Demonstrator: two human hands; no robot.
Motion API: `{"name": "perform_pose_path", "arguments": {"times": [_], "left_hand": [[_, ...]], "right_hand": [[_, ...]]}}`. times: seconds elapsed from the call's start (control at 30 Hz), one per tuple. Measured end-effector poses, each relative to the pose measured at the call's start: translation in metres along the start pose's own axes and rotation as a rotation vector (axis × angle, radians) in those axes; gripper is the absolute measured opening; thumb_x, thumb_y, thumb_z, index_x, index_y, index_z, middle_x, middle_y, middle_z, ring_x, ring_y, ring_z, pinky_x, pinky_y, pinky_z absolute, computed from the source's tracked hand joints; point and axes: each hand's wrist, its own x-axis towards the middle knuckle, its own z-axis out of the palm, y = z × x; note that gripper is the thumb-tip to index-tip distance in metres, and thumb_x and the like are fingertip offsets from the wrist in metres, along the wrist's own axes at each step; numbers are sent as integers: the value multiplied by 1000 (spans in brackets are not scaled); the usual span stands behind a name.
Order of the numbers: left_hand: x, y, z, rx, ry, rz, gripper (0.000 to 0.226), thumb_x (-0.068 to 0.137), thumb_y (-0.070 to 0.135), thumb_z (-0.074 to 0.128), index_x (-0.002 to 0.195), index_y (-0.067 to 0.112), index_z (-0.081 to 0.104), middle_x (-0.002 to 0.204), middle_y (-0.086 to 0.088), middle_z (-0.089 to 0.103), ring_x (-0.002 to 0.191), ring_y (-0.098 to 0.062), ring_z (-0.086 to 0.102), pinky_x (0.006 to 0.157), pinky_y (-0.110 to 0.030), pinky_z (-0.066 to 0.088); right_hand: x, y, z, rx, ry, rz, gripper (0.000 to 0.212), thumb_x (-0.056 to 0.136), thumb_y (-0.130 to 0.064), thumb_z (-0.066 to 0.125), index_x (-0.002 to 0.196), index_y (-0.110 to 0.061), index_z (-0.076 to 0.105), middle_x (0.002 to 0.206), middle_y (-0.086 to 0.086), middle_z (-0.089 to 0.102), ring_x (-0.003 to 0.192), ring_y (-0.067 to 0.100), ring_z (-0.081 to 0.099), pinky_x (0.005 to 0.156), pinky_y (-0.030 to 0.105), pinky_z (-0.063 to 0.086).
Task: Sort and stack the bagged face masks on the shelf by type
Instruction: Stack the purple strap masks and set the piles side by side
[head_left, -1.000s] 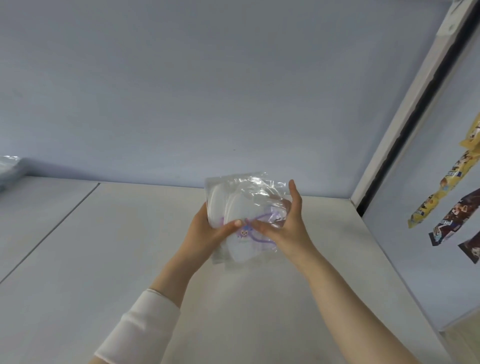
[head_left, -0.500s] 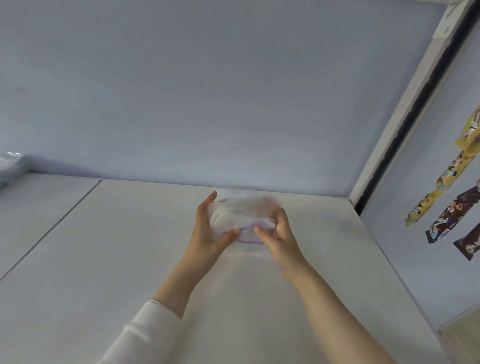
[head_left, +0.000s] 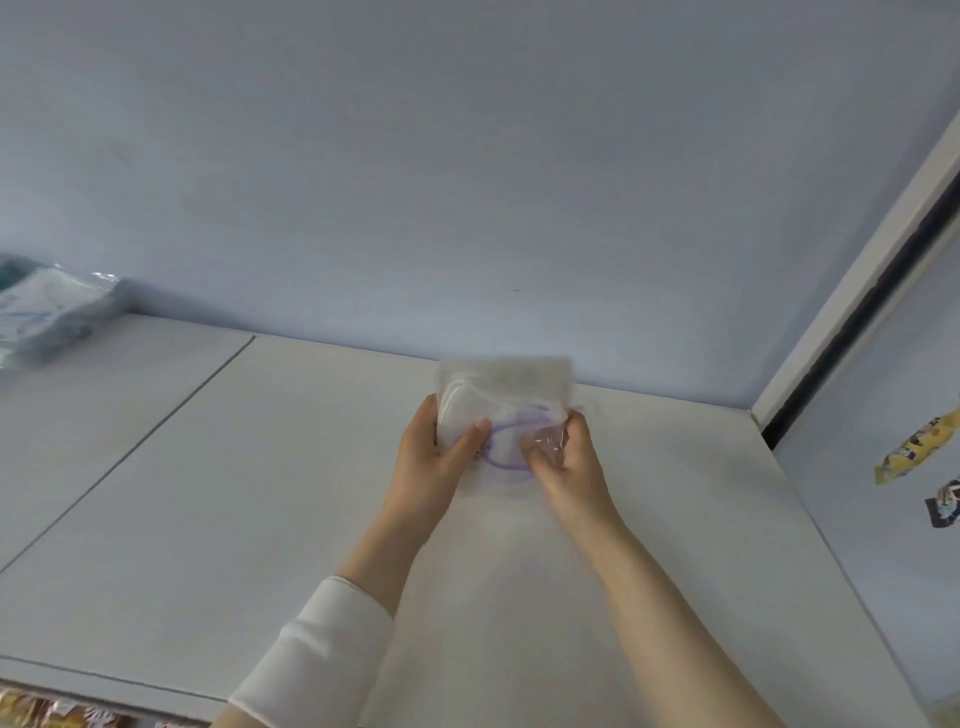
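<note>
We grasp 1 clear bagged mask (head_left: 506, 395) with 2 hands: our left hand (head_left: 431, 457) curls round its left edge, thumb on top, and our right hand (head_left: 569, 467) pinches its right side beside the purple loops. The bag is low near the shelf's (head_left: 260, 467) back edge, toward the right back corner; we cannot tell whether it touches. More bagged masks (head_left: 47, 306) lie at the far left back edge.

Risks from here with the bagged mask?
1. Both the left hand and right hand pinch the bagged mask; its slick film may slip on release onto the smooth shelf.
2. The blurred pile of bags sits far left; if types match, this one lands apart.
</note>
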Motion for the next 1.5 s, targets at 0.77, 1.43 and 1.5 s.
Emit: {"name": "perform_pose_path", "arguments": {"times": [0.77, 1.43, 1.5], "left_hand": [[26, 16, -418, 32, 255, -387, 16, 78, 20, 66, 78, 8, 56, 72, -11, 50, 67, -19, 44, 66, -30, 35], [158, 20, -575, 1143, -223, -352, 48, 84, 39, 64, 120, 9, 55, 118, -7, 59, 102, -25, 56, 76, -29, 42], [165, 14, -582, 1187, -279, -308, 46, 84, 40, 63, 119, 11, 55, 116, -6, 60, 96, -24, 55, 72, -28, 39]], "right_hand": [[-54, -60, 385, 150, -190, 365, 9, 84, -15, 66, 91, -9, 65, 67, -2, 62, 55, 6, 56, 51, 12, 44], [-11, -56, 557, -90, 104, 401, 22, 75, -19, 75, 91, -7, 67, 66, 3, 66, 56, 15, 58, 71, 33, 52], [-11, -54, 568, -203, 148, 395, 25, 74, -23, 75, 90, -5, 70, 69, 5, 68, 62, 18, 61, 79, 38, 55]]}}
